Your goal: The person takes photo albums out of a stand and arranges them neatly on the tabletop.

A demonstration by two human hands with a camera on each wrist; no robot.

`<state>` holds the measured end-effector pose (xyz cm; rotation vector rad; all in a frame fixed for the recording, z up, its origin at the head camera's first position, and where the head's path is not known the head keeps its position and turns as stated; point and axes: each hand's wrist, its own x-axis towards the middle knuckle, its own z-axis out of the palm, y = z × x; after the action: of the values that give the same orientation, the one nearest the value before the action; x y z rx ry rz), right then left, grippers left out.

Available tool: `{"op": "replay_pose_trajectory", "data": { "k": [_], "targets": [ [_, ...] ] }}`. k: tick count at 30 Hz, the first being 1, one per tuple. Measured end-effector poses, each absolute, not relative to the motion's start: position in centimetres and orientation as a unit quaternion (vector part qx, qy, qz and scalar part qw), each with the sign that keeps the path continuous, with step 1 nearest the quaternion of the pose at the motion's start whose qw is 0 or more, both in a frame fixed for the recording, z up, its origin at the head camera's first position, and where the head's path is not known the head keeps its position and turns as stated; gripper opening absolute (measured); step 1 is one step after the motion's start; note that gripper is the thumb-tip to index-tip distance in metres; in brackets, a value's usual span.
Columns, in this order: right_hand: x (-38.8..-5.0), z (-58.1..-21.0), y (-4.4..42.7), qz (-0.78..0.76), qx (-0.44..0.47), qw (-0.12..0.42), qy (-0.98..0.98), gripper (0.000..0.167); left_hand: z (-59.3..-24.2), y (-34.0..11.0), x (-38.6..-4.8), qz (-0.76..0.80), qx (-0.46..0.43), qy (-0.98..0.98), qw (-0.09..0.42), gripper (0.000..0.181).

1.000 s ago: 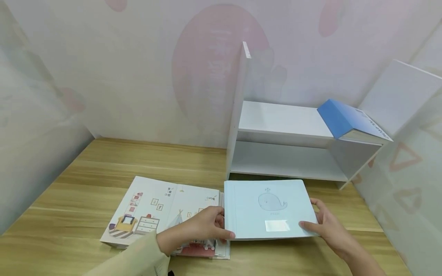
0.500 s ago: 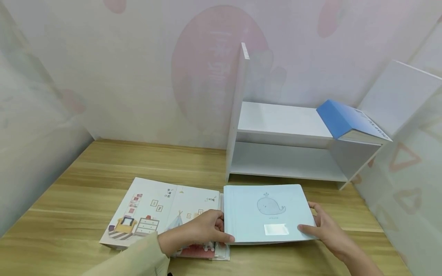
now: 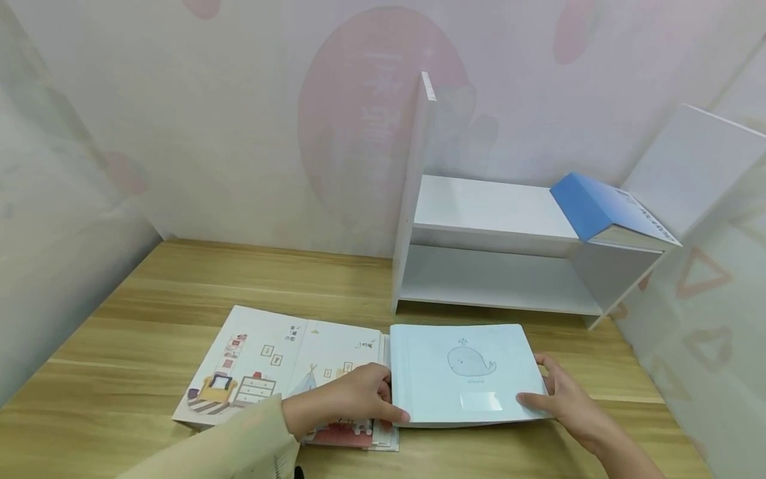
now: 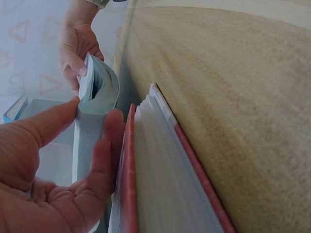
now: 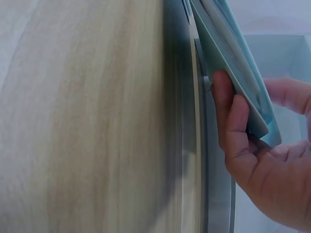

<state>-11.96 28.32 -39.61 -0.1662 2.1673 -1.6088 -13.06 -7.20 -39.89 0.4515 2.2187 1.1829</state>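
Observation:
Both hands hold a light-blue photo album (image 3: pixel 427 376) with a whale drawing and a small glossy label on its cover. My left hand (image 3: pixel 353 399) pinches its left end, thumb on top. At the right end my right hand (image 3: pixel 568 399) grips it, thumb on the cover and fingers beneath. The left wrist view shows the album's rounded spine (image 4: pixel 99 104) between left thumb and fingers. In the right wrist view its covers (image 5: pixel 221 58) stand slightly apart. Under my left forearm lies a white illustrated album (image 3: pixel 251 366), partly hidden; its red-edged cover (image 4: pixel 129 170) shows in the left wrist view.
A white shelf unit (image 3: pixel 497 276) stands behind the hands, with a tall left side panel. On its upper right a thick blue book (image 3: pixel 616 209) leans at a slant. The wooden table (image 3: pixel 120 372) meets fabric-like walls (image 3: pixel 239 133) at the back and sides.
The light-blue album has come down a little and toward me, with both hands keeping their hold. The white album and the shelf unit have stayed put.

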Motion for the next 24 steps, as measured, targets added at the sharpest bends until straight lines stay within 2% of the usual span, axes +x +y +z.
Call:
{"op": "replay_pose_trajectory", "data": {
  "k": [10,19,24],
  "targets": [
    [-11.73,-39.96,28.54,-0.558,-0.034,0.225,0.798,0.073,-40.11,-6.91,-13.24,0.464,0.162,0.807,0.327,0.027],
    [-11.90,-40.34,28.64,-0.557,-0.033,0.234,0.796,0.074,-40.36,-6.88,-13.78,0.466,0.167,0.801,0.336,0.025],
    [-12.01,-40.45,28.72,-0.542,-0.022,0.240,0.805,0.080,-40.51,-6.88,-13.76,0.473,0.161,0.797,0.339,0.025]
  ]
}}
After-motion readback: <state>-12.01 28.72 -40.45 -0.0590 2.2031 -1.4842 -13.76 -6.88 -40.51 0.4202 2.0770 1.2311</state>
